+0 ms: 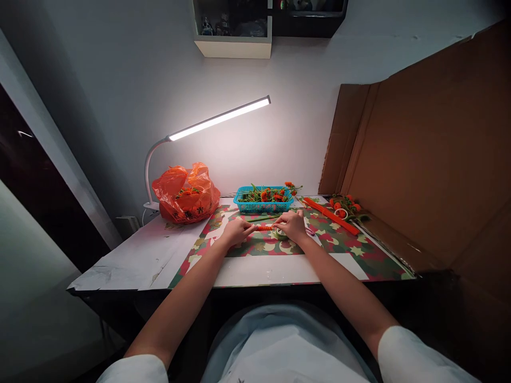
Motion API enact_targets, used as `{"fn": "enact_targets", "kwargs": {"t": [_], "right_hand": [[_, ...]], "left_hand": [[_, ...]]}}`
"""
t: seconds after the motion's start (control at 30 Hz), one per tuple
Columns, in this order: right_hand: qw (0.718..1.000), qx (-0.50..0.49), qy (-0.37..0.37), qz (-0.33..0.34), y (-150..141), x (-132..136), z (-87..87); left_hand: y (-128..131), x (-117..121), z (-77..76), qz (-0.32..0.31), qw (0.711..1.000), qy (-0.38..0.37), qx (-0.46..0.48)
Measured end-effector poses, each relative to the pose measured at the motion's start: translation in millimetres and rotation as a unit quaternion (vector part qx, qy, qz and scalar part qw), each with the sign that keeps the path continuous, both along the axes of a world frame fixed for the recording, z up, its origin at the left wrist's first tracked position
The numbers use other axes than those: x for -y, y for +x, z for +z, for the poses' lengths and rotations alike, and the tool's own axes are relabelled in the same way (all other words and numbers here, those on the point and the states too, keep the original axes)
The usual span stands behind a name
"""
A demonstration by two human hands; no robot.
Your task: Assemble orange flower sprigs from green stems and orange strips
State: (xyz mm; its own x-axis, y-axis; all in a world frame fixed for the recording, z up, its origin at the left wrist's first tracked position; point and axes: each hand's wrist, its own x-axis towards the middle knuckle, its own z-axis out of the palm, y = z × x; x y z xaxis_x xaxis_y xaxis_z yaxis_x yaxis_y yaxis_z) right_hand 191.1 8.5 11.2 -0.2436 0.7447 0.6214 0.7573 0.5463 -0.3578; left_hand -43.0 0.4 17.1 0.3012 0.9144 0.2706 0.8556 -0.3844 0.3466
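Note:
My left hand [238, 232] and my right hand [292, 224] are close together over the patterned tabletop. A short orange twisted strip [264, 228] runs between them, its ends pinched in the fingertips of each hand. What it is made of is too small to tell. Just under my right hand lies a roll of green tape [279, 234], partly covered by the fingers. Beyond my hands a thin green stem [259, 218] rests on the table. Purple loops [310, 232], perhaps scissor handles, show right of my right hand.
A blue basket [265, 207] of orange flowers with green stems stands at the back. Left of it sits an orange plastic bag [187, 199] under a lit lamp [219, 118]. Long orange strips [331, 215] and a flower bunch [345, 205] lie right, beside a cardboard wall [431, 149].

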Motion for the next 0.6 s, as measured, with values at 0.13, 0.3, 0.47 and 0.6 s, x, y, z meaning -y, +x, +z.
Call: {"fn": "enact_targets", "kwargs": {"t": [0.13,0.3,0.47,0.6], "right_hand": [[0.998,0.022,0.06,0.005,-5,2,-1.9],[0.995,-0.087,0.045,0.027,-15,6,-2.5],[0.923,-0.36,-0.099,0.095,-23,5,-2.3],[0.872,-0.44,-0.183,0.114,-24,2,-2.7]], "left_hand": [[5,1,-0.3,0.049,0.998,-0.014,0.038],[7,1,-4.7,0.064,0.978,-0.087,0.177],[11,-1,-6.4,0.023,0.953,-0.118,0.279],[14,1,-5.1,-0.024,0.949,-0.081,0.305]]}}
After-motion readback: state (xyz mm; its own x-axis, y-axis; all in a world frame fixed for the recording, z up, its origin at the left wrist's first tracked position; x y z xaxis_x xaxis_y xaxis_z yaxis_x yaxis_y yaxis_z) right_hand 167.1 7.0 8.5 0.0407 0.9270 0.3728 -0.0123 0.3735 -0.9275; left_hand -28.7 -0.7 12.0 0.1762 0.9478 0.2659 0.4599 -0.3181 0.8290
